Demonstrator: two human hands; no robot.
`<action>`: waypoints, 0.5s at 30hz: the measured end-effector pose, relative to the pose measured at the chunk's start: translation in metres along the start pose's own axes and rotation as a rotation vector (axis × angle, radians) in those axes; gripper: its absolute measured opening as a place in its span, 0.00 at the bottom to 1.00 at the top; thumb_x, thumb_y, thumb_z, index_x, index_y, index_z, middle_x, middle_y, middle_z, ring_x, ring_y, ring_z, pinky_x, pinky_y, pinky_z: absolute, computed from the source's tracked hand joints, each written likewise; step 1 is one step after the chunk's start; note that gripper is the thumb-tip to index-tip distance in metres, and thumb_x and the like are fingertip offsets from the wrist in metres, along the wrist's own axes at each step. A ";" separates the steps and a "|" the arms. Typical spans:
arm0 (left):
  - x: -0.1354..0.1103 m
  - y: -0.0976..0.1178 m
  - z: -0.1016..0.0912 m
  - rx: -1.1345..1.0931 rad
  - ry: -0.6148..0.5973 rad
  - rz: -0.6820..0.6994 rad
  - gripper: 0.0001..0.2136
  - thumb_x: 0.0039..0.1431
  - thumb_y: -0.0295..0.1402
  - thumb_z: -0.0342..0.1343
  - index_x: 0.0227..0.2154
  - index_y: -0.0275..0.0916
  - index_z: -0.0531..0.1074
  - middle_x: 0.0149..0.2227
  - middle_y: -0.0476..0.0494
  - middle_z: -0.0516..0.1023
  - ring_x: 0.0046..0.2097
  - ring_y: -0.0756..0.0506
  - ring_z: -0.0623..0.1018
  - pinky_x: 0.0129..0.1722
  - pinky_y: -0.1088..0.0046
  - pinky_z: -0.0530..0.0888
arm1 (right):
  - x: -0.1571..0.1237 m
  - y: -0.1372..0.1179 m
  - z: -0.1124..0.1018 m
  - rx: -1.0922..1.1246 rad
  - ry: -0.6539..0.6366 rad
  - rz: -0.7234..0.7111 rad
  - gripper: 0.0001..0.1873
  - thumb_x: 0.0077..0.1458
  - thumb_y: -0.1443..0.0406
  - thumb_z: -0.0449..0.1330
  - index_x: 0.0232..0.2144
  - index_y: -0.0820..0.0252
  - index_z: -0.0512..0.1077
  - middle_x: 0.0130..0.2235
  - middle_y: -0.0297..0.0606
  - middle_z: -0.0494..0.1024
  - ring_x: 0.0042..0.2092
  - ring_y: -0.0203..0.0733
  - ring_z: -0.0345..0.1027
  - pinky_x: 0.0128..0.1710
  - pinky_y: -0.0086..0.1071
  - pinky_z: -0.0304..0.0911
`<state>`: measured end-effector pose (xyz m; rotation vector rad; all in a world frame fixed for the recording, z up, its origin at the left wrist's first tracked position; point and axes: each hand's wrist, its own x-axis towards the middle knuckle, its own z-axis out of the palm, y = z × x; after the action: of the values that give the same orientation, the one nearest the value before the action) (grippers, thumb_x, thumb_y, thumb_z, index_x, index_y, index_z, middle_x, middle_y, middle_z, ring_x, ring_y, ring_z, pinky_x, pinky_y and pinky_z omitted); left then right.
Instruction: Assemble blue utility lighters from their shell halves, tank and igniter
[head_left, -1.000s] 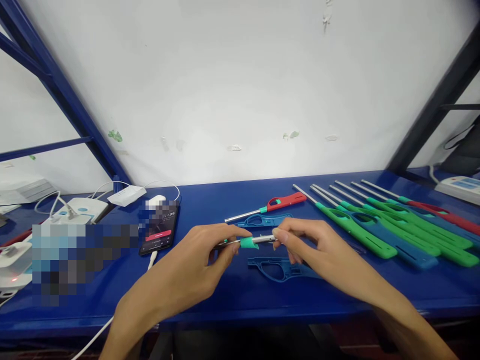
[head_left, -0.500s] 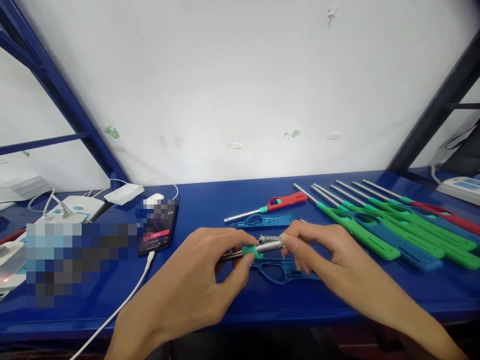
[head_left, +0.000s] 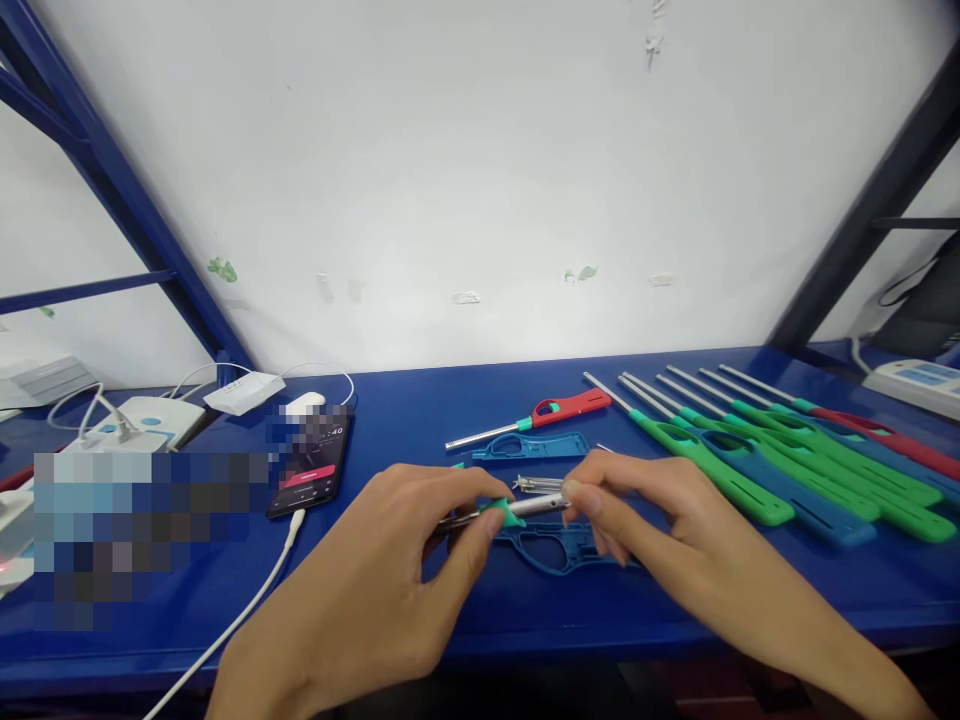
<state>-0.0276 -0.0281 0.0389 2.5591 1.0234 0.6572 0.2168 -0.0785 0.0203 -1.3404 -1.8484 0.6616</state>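
Both my hands hold one thin metal tube with a teal collar (head_left: 517, 509) just above the blue bench (head_left: 420, 400). My left hand (head_left: 420, 545) pinches it at the collar, fingers closed. My right hand (head_left: 637, 510) pinches the tube's right end between thumb and forefinger. Directly beneath lies a blue lighter-handle half shell (head_left: 559, 545). A second blue half shell (head_left: 532, 446) lies a little farther back, with a small metal part (head_left: 536, 485) between them.
A red-handled lighter (head_left: 540, 414) lies behind the shells. Several finished green, blue and red lighters (head_left: 780, 450) are lined up at the right. A phone (head_left: 307, 470) with a white cable, chargers (head_left: 150, 418) and a power strip (head_left: 915, 380) sit at the sides.
The tube has come lower and nearer, over the near blue shell. My left fingers have slid onto the teal collar; the right hand keeps its pinch.
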 end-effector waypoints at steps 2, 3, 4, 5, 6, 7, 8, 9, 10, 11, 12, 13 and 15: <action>-0.001 -0.002 0.001 0.008 0.023 0.023 0.11 0.73 0.37 0.52 0.51 0.56 0.77 0.47 0.59 0.85 0.48 0.47 0.83 0.49 0.72 0.76 | 0.001 0.001 0.000 0.014 0.003 -0.003 0.22 0.73 0.51 0.54 0.29 0.52 0.72 0.25 0.24 0.72 0.28 0.33 0.64 0.31 0.31 0.56; -0.001 -0.002 0.001 0.011 0.032 0.029 0.11 0.73 0.37 0.52 0.51 0.56 0.77 0.48 0.59 0.85 0.48 0.47 0.83 0.50 0.72 0.76 | 0.001 0.001 0.000 0.021 0.005 -0.001 0.21 0.73 0.51 0.54 0.29 0.52 0.72 0.25 0.24 0.72 0.27 0.33 0.64 0.31 0.31 0.56; -0.002 -0.003 0.001 0.011 0.037 0.033 0.10 0.73 0.37 0.52 0.50 0.56 0.77 0.48 0.60 0.85 0.48 0.47 0.83 0.50 0.72 0.76 | 0.001 0.002 0.000 0.027 0.009 0.001 0.21 0.73 0.51 0.54 0.30 0.52 0.73 0.25 0.23 0.72 0.27 0.33 0.64 0.31 0.31 0.56; -0.003 -0.003 0.001 0.011 0.040 0.032 0.10 0.73 0.37 0.53 0.50 0.56 0.77 0.48 0.60 0.85 0.49 0.47 0.82 0.50 0.72 0.76 | 0.001 0.002 0.000 0.033 0.012 0.002 0.20 0.73 0.51 0.55 0.30 0.52 0.73 0.25 0.23 0.72 0.27 0.33 0.64 0.31 0.30 0.57; -0.003 -0.002 0.001 0.009 0.037 0.030 0.10 0.73 0.37 0.53 0.50 0.57 0.77 0.48 0.60 0.85 0.48 0.47 0.82 0.50 0.71 0.76 | 0.001 0.002 0.000 0.037 0.014 0.003 0.20 0.72 0.51 0.55 0.30 0.52 0.73 0.25 0.23 0.72 0.27 0.32 0.64 0.31 0.30 0.57; -0.004 -0.002 0.000 0.007 0.031 0.025 0.10 0.73 0.38 0.53 0.50 0.57 0.77 0.47 0.60 0.85 0.48 0.46 0.82 0.49 0.71 0.76 | 0.000 0.002 0.000 0.041 0.014 0.002 0.20 0.72 0.51 0.55 0.29 0.52 0.73 0.25 0.23 0.72 0.27 0.32 0.64 0.31 0.30 0.57; -0.004 -0.002 0.000 0.003 0.022 0.021 0.10 0.73 0.38 0.53 0.50 0.57 0.77 0.47 0.60 0.85 0.48 0.46 0.82 0.49 0.71 0.76 | 0.000 0.002 0.000 0.044 0.014 0.000 0.20 0.72 0.51 0.55 0.29 0.52 0.73 0.25 0.23 0.72 0.27 0.32 0.64 0.31 0.30 0.58; -0.004 -0.001 0.000 -0.001 0.013 0.015 0.10 0.73 0.38 0.53 0.51 0.57 0.77 0.47 0.60 0.85 0.47 0.46 0.82 0.48 0.71 0.76 | 0.000 0.002 -0.001 0.046 0.013 -0.002 0.20 0.72 0.52 0.56 0.29 0.52 0.73 0.25 0.23 0.72 0.27 0.32 0.64 0.31 0.30 0.58; -0.004 -0.001 0.000 -0.004 0.006 0.008 0.10 0.73 0.39 0.53 0.51 0.57 0.77 0.47 0.60 0.85 0.47 0.46 0.82 0.48 0.70 0.77 | -0.001 0.002 -0.001 0.046 0.013 -0.004 0.20 0.72 0.52 0.56 0.29 0.52 0.73 0.25 0.23 0.72 0.27 0.32 0.64 0.30 0.30 0.57; -0.003 -0.001 0.000 -0.007 0.003 0.003 0.10 0.73 0.39 0.52 0.51 0.58 0.77 0.47 0.60 0.85 0.47 0.46 0.82 0.48 0.70 0.77 | -0.001 0.002 -0.001 0.044 0.013 -0.007 0.20 0.72 0.52 0.56 0.29 0.51 0.73 0.25 0.23 0.72 0.27 0.32 0.64 0.30 0.30 0.57; -0.003 -0.001 0.000 -0.010 0.004 0.000 0.10 0.73 0.39 0.52 0.50 0.58 0.77 0.47 0.60 0.84 0.47 0.46 0.82 0.48 0.70 0.77 | -0.001 0.002 -0.002 0.041 0.016 -0.011 0.20 0.72 0.52 0.56 0.29 0.51 0.74 0.25 0.23 0.72 0.27 0.32 0.64 0.30 0.30 0.57; -0.003 -0.001 0.000 -0.011 0.006 -0.004 0.10 0.73 0.39 0.52 0.50 0.58 0.77 0.47 0.60 0.84 0.47 0.46 0.82 0.48 0.70 0.77 | -0.001 0.002 -0.002 0.034 0.017 -0.016 0.20 0.72 0.52 0.56 0.29 0.51 0.74 0.25 0.23 0.73 0.27 0.32 0.64 0.30 0.30 0.57; -0.003 -0.001 0.000 -0.007 0.010 -0.006 0.10 0.73 0.40 0.53 0.50 0.59 0.77 0.47 0.61 0.84 0.47 0.46 0.82 0.48 0.69 0.77 | -0.001 0.002 -0.002 0.019 0.021 -0.021 0.20 0.72 0.51 0.56 0.30 0.51 0.74 0.26 0.24 0.73 0.27 0.32 0.64 0.30 0.30 0.57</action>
<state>-0.0300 -0.0292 0.0370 2.5479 1.0295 0.6712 0.2196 -0.0789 0.0196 -1.3090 -1.8325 0.6505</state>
